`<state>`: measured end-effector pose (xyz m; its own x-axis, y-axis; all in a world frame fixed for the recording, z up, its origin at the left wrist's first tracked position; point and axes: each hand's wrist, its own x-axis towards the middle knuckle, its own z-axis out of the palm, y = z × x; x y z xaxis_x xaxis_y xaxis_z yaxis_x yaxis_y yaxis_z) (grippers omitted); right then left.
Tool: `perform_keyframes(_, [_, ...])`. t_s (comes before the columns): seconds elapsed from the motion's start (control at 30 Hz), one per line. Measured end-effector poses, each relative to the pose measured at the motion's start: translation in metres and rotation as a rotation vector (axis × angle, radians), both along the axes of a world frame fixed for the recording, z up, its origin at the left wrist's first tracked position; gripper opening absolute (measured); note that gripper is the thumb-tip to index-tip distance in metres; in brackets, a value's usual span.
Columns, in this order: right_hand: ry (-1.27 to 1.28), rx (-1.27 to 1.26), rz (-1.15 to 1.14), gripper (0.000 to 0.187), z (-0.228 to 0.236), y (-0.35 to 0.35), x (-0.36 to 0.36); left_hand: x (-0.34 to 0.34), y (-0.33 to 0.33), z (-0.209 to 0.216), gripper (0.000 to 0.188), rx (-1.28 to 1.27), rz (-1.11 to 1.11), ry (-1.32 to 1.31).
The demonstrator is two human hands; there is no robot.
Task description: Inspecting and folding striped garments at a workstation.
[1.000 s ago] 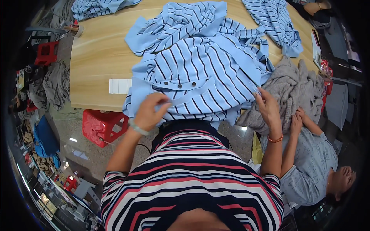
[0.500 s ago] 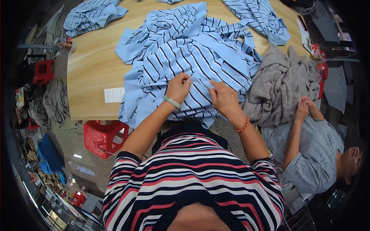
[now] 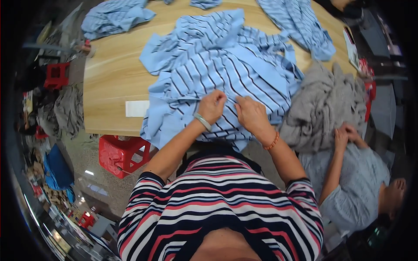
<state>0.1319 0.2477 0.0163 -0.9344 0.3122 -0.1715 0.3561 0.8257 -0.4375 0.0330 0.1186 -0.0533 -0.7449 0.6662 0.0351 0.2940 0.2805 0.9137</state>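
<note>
Hands meet at the near middle of one blue striped garment (image 3: 226, 74), which lies spread and rumpled on the wooden desk (image 3: 109, 87) and hangs a little over its near edge. The left hand (image 3: 212, 105), with a pale bangle on its wrist, has its fingers curled and pinched on a fold of that cloth. The right hand (image 3: 250, 114), with an orange bead bracelet on its wrist, lies just beside it, fingers bent and pressing on the same fold; whether it grips the cloth or only presses it I cannot tell. The two hands are almost touching.

Counting outward from the garment: three more pieces of blue striped cloth lie beyond it, one heap (image 3: 114, 16) at the far left corner of the desk, one small piece (image 3: 204, 3) at the far edge, one long piece (image 3: 300, 26) to the far right. One grey heap of cloth (image 3: 324, 104) lies just right of the garment, touching it. One white slip of paper (image 3: 137, 108) lies left of the garment, near the desk's front edge. Two red plastic stools show: one (image 3: 122, 154) below the garment's left side, on the floor, and one (image 3: 55, 75) well to the left. One other person in a grey top (image 3: 361, 182) is right of the garment, both of that person's hands (image 3: 346, 132) at the grey heap.
</note>
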Motion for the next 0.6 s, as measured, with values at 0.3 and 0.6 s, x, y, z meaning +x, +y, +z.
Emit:
perform_keyframes(0.3, [0.216,-0.109,0.071,0.019,-0.018,0.018,0.018,0.017,0.009,-0.002,0.016,0.035,0.104,-0.199])
perform_keyframes(0.6, [0.198,-0.077,0.08,0.023,-0.03,0.024,0.032,0.018,0.024,-0.029,0.018,-0.052,0.218,-0.199])
